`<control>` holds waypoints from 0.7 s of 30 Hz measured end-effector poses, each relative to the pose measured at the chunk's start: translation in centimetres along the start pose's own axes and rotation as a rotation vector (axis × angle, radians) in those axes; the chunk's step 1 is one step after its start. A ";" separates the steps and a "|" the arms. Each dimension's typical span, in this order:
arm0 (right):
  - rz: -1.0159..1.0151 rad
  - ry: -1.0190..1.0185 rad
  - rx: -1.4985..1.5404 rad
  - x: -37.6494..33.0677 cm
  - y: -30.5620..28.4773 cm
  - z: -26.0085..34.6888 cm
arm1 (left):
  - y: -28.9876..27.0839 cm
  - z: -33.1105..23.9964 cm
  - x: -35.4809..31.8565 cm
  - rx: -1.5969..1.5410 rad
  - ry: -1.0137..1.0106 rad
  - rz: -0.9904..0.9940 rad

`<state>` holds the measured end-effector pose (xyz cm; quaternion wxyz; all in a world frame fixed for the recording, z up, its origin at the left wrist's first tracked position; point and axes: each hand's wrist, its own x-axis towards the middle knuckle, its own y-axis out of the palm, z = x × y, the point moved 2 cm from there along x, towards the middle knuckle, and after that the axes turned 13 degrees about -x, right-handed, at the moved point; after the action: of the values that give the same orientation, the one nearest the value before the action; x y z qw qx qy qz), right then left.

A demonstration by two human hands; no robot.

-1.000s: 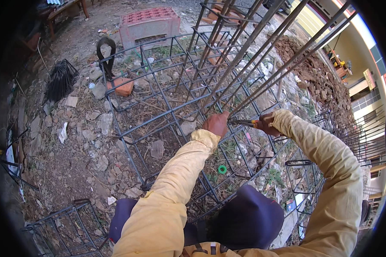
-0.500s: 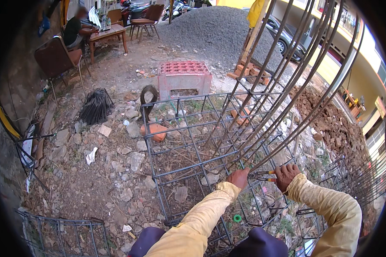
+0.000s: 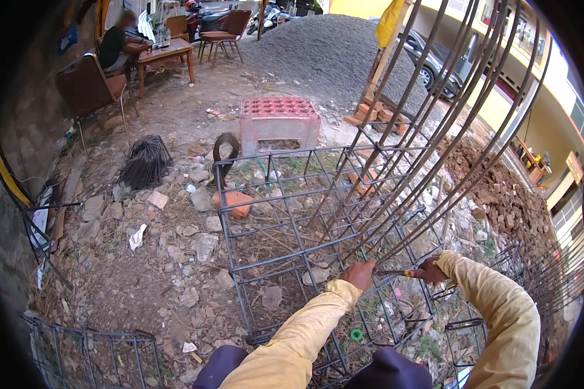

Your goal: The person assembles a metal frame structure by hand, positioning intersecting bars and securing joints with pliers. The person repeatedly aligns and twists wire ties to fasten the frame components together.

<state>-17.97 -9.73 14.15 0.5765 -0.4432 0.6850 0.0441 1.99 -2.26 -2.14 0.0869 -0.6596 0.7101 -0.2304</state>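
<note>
My right hand (image 3: 430,270) is closed around the yellow-and-red handles of a pair of pincers (image 3: 396,272). Their dark jaws point left, toward my left hand (image 3: 359,275), and reach close to its fingers. That left hand is closed at a bar crossing of a rebar cage (image 3: 276,262); what its fingers pinch is hidden. Tall rebar rods (image 3: 414,181) rise out of the cage just beyond both hands and lean to the upper right. Both forearms wear pale yellow sleeves.
Rubble and bricks cover the ground, with a brick piece (image 3: 235,203) inside the cage corner. Beyond stand a red-topped crate (image 3: 279,120), a wire bundle (image 3: 146,160) and a gravel heap (image 3: 318,52). A person (image 3: 117,48) sits at a table. Another cage (image 3: 94,350) lies lower left.
My right hand has turned over at the wrist, rotating the pincers so their handles now appear nearly edge-on. The left hand has stayed almost in place.
</note>
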 end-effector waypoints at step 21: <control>-1.330 0.005 -0.547 -0.7 6.6 1.5 | -0.8 -1.8 0.1 -0.015 -0.075 0.069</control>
<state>-21.20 -4.50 11.28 0.3480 -0.8953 0.2357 -0.1475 1.93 -1.97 -0.20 0.1163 -0.6436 0.7304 -0.1969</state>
